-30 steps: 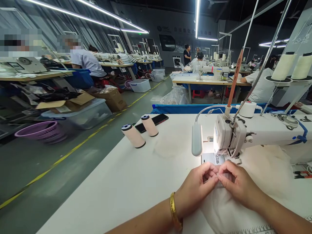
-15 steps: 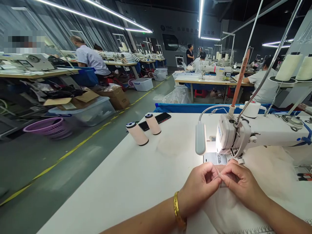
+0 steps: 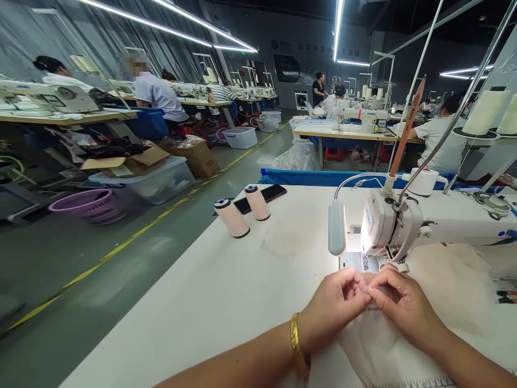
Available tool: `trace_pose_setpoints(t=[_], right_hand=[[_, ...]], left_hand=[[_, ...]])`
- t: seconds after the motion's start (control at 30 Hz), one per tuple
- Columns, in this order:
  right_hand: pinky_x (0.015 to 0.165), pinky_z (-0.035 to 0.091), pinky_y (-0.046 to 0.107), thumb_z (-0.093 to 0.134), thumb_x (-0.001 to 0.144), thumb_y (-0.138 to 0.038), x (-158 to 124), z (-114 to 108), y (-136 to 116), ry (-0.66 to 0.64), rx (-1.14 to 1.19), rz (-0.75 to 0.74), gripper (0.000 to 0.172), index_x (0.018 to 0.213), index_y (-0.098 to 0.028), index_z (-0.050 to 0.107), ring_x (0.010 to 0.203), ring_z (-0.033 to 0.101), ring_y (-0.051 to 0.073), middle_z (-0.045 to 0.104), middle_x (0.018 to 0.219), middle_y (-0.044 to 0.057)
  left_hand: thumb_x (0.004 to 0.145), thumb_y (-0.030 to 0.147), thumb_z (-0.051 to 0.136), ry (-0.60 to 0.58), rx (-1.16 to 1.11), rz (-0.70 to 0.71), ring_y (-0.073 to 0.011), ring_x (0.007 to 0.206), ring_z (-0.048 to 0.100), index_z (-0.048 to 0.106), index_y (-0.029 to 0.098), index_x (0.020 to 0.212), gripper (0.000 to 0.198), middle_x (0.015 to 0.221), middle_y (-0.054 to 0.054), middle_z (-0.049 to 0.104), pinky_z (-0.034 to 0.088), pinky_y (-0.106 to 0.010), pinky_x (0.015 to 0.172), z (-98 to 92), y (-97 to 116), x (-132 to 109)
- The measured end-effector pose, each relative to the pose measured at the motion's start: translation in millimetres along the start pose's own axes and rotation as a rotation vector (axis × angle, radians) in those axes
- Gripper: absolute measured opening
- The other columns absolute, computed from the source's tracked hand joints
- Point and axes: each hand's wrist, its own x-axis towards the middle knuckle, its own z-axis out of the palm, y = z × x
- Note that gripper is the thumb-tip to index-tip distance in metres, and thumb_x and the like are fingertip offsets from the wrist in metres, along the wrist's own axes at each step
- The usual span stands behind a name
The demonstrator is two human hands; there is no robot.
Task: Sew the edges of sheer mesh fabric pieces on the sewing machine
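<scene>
My left hand (image 3: 337, 304), with a gold bangle (image 3: 297, 342) at its wrist, meets my right hand (image 3: 407, 307) just in front of the sewing machine (image 3: 377, 223). Thumbs and forefingers of both are pinched together, tip to tip, on a thin bit of pale, sheer fabric (image 3: 374, 347). Most of this cloth hangs below the fingers and lies on the table toward me. Behind the fingertips are the metal needle plate (image 3: 350, 261) and the presser foot area, partly covered by my hands. More sheer cloth (image 3: 452, 275) is spread right of the machine head.
Two peach thread spools (image 3: 232, 218) stand by a black phone (image 3: 274, 193) at the table's far left. A small lamp (image 3: 336, 229) hangs left of the machine head. Red-handled tools (image 3: 507, 297) lie at right; a ruler scale (image 3: 438, 381) runs along the front. Co-workers sit beyond.
The whole view has shifted slightly to the right as my head turned. My hands keep their pinch in front of the machine, with the fingertips now closer together.
</scene>
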Motion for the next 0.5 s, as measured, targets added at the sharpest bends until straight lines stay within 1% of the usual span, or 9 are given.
trace_pose_setpoints(t=[0.13, 0.23, 0.3, 0.37, 0.43, 0.5], right_hand=[[0.082, 0.042, 0.034, 0.058, 0.102, -0.039, 0.1, -0.9, 0.5, -0.005, 0.009, 0.041, 0.024, 0.083, -0.025, 0.064, 0.078, 0.056, 0.019, 0.061, 0.079, -0.003], [0.077, 0.042, 0.032, 0.057, 0.102, -0.040, -1.3, -1.0, -0.4, 0.005, -0.026, 0.041, 0.024, 0.082, -0.025, 0.061, 0.074, 0.052, 0.018, 0.057, 0.077, -0.003], [0.073, 0.041, 0.031, 0.057, 0.101, -0.041, -3.3, -0.6, -1.9, 0.011, -0.059, 0.021, 0.025, 0.081, -0.025, 0.059, 0.073, 0.051, 0.018, 0.056, 0.077, -0.003], [0.069, 0.040, 0.030, 0.057, 0.100, -0.042, -5.5, 0.4, -3.2, 0.017, -0.077, 0.002, 0.026, 0.081, -0.025, 0.057, 0.072, 0.050, 0.018, 0.055, 0.076, -0.003], [0.066, 0.040, 0.029, 0.055, 0.100, -0.041, -6.3, 2.3, -3.0, 0.026, -0.103, 0.005, 0.026, 0.080, -0.025, 0.055, 0.071, 0.051, 0.018, 0.054, 0.076, -0.002], [0.064, 0.040, 0.029, 0.055, 0.098, -0.038, -4.6, 5.1, -0.4, 0.030, -0.167, 0.031, 0.024, 0.079, -0.025, 0.054, 0.070, 0.051, 0.019, 0.055, 0.075, -0.002]], left_hand=[[0.075, 0.040, 0.068, 0.027, 0.067, 0.013, -0.0137, 0.067, 0.042, 0.053, 0.020, 0.073, 0.025, 0.069, 0.004, 0.050, 0.034, -0.027, 0.062, 0.8, 2.7, -1.9], [0.079, 0.042, 0.066, 0.048, 0.151, 0.089, -0.0147, 0.069, 0.043, 0.054, 0.020, 0.071, 0.026, 0.070, 0.003, 0.051, 0.034, -0.028, 0.064, 0.9, 7.1, -4.9], [0.080, 0.043, 0.065, 0.033, 0.188, 0.126, -0.0157, 0.072, 0.044, 0.056, 0.019, 0.070, 0.028, 0.072, 0.002, 0.052, 0.034, -0.029, 0.066, -0.2, 10.3, -6.5], [0.080, 0.044, 0.064, -0.025, 0.187, 0.100, -0.0164, 0.074, 0.045, 0.056, 0.019, 0.069, 0.029, 0.074, 0.001, 0.052, 0.035, -0.029, 0.067, -1.9, 13.2, -6.9], [0.080, 0.043, 0.064, -0.073, 0.217, 0.037, -0.0177, 0.079, 0.046, 0.050, 0.019, 0.065, 0.032, 0.076, 0.001, 0.051, 0.037, -0.029, 0.070, -2.8, 15.4, -5.2], [0.082, 0.040, 0.062, -0.060, 0.360, -0.019, -0.0202, 0.086, 0.047, 0.042, 0.019, 0.060, 0.036, 0.079, 0.000, 0.051, 0.039, -0.032, 0.077, -1.7, 16.2, -1.5]])
